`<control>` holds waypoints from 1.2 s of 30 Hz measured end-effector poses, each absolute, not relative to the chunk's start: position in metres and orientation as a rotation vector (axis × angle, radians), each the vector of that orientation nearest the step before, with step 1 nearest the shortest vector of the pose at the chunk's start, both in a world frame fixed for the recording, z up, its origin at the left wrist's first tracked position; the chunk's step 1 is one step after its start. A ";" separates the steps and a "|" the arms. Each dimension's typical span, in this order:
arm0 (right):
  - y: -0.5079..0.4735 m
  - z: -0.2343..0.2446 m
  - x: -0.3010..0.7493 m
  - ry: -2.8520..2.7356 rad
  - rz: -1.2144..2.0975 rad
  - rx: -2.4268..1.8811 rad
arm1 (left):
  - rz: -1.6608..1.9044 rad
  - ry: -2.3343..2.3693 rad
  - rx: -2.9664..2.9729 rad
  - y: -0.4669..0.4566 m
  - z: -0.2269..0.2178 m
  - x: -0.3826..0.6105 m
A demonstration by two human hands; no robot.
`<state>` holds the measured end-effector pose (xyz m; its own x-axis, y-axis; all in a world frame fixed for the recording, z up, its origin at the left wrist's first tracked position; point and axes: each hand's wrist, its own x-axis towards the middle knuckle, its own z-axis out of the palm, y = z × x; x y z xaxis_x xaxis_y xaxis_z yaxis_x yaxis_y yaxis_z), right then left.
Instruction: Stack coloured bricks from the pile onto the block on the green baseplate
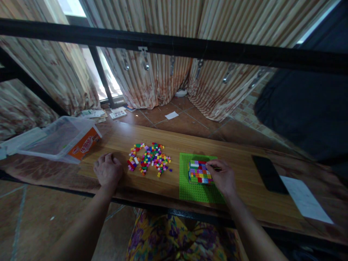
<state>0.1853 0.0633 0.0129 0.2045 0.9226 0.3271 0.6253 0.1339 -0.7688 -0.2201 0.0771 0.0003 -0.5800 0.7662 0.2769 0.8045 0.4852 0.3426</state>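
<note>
A green studded baseplate (185, 192) lies on the wooden table, bearing a low block built of multicoloured toy bricks (199, 172). My right hand (224, 177) reaches over the block's right side, thumb and finger pinched together at its upper right corner. Whatever is between those fingertips is too small and covered to make out. On the left, my left hand (108, 170) rests palm down on the tabletop, fingers loosely bent and slightly apart, holding nothing visible. Just to its right spreads a pile of loose toy bricks (150, 156) in many colours.
A clear plastic bin (58, 141) with an orange label stands at the table's left end. Toward the right lie a black phone-like slab (269, 174) and a white paper sheet (306, 198). A dark metal bar (174, 43) with hanging hooks crosses above the table, before striped curtains.
</note>
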 end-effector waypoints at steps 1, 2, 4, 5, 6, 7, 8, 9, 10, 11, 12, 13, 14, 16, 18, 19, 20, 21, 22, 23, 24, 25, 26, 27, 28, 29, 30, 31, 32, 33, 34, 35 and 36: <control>0.063 0.012 0.185 -1.511 0.386 -1.571 | -0.678 -2.636 -1.393 0.077 0.001 -0.220; 0.062 0.012 0.184 -1.525 0.347 -1.569 | -0.678 -2.638 -1.389 0.077 0.001 -0.219; 0.059 0.011 0.183 -1.577 0.257 -1.565 | -0.673 -2.637 -1.384 0.077 0.002 -0.219; 0.058 0.011 0.182 -1.607 0.210 -1.563 | -0.668 -2.637 -1.386 0.076 0.002 -0.219; 0.057 0.010 0.182 -1.639 0.170 -1.558 | -0.664 -2.638 -1.389 0.076 0.002 -0.219; 0.056 0.009 0.182 -1.667 0.139 -1.550 | -0.662 -2.638 -1.392 0.076 0.002 -0.219; 0.054 0.009 0.182 -1.687 0.117 -1.542 | -0.662 -2.638 -1.396 0.076 0.002 -0.220; 0.054 0.007 0.182 -1.701 0.103 -1.534 | -0.666 -2.636 -1.399 0.076 0.001 -0.220; 0.053 0.006 0.182 -1.714 0.096 -1.527 | -0.673 -2.632 -1.398 0.077 0.000 -0.221; 0.052 0.005 0.182 -1.725 0.092 -1.520 | -0.680 -2.628 -1.397 0.077 0.000 -0.221; 0.052 0.005 0.183 -1.731 0.089 -1.514 | -0.684 -2.625 -1.396 0.077 -0.001 -0.221; 0.052 0.004 0.183 -1.741 0.088 -1.508 | -0.686 -2.621 -1.395 0.077 -0.001 -0.222; 0.052 0.004 0.184 -1.755 0.090 -1.506 | -0.684 -2.619 -1.397 0.077 -0.002 -0.222; 0.051 0.005 0.185 -1.776 0.094 -1.518 | -0.677 -2.619 -1.398 0.077 -0.001 -0.221; 0.049 0.008 0.186 -1.781 0.090 -1.542 | -0.671 -2.626 -1.397 0.076 0.000 -0.220; 0.048 0.011 0.185 -1.772 0.086 -1.550 | -0.670 -2.629 -1.395 0.076 0.001 -0.220; 0.045 0.014 0.185 -1.752 0.079 -1.552 | -0.670 -2.629 -1.393 0.076 0.001 -0.220; 0.042 0.017 0.183 -1.725 0.073 -1.547 | -0.672 -2.625 -1.394 0.076 0.001 -0.220; 0.039 0.021 0.180 -1.698 0.070 -1.536 | -0.673 -2.620 -1.395 0.076 0.001 -0.220; 0.035 0.025 0.176 -1.669 0.071 -1.520 | -0.674 -2.614 -1.395 0.076 0.000 -0.220; 0.031 0.029 0.170 -1.648 0.082 -1.500 | -0.674 -2.610 -1.394 0.077 -0.001 -0.221; 0.027 0.034 0.163 -1.643 0.102 -1.478 | -0.673 -2.607 -1.394 0.077 -0.002 -0.221; 0.023 0.037 0.154 -1.649 0.133 -1.454 | -0.672 -2.605 -1.393 0.077 -0.003 -0.222; 0.020 0.041 0.145 -1.675 0.176 -1.431 | -0.672 -2.602 -1.391 0.077 -0.004 -0.222; 0.017 0.043 0.134 -1.712 0.222 -1.408 | -0.673 -2.598 -1.390 0.077 -0.005 -0.222; 0.015 0.043 0.123 -1.753 0.271 -1.382 | -0.675 -2.594 -1.388 0.077 -0.005 -0.222; 0.013 0.043 0.113 -1.800 0.315 -1.357 | -0.677 -2.591 -1.386 0.077 -0.006 -0.222; 0.012 0.041 0.102 -1.838 0.347 -1.337 | -0.680 -2.589 -1.385 0.076 -0.006 -0.222; 0.013 0.038 0.093 -1.870 0.373 -1.327 | -0.684 -2.587 -1.383 0.076 -0.006 -0.221; 0.014 0.035 0.085 -1.901 0.389 -1.329 | -0.687 -2.588 -1.383 0.076 -0.005 -0.221; 0.017 0.030 0.078 -1.922 0.394 -1.338 | -0.688 -2.591 -1.382 0.076 -0.005 -0.221; 0.020 0.025 0.072 -1.938 0.388 -1.354 | -0.690 -2.596 -1.380 0.076 -0.004 -0.220; 0.024 0.021 0.068 -1.950 0.374 -1.374 | -0.690 -2.603 -1.379 0.076 -0.004 -0.220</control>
